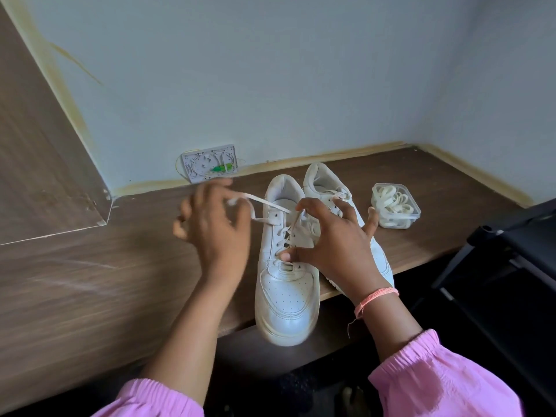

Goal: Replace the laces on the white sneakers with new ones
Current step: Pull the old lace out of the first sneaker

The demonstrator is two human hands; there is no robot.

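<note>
Two white sneakers stand side by side on the wooden desk (90, 281). The near sneaker (285, 302) juts past the desk's front edge with its toe toward me; the far sneaker (328, 182) lies to its right, partly behind my right hand. My left hand (213, 227), blurred, pinches a loose end of the old white lace (261, 201) and holds it taut up and to the left of the top eyelets. My right hand (334, 242) rests spread on the near sneaker, thumb pressing its lower laces, index fingertip at the lace near the tongue.
A clear plastic box (395, 206) with coiled new white laces sits right of the sneakers. A small white plastic panel (209, 164) leans against the wall at the back. A black rack (511, 251) stands at the right, below the desk edge.
</note>
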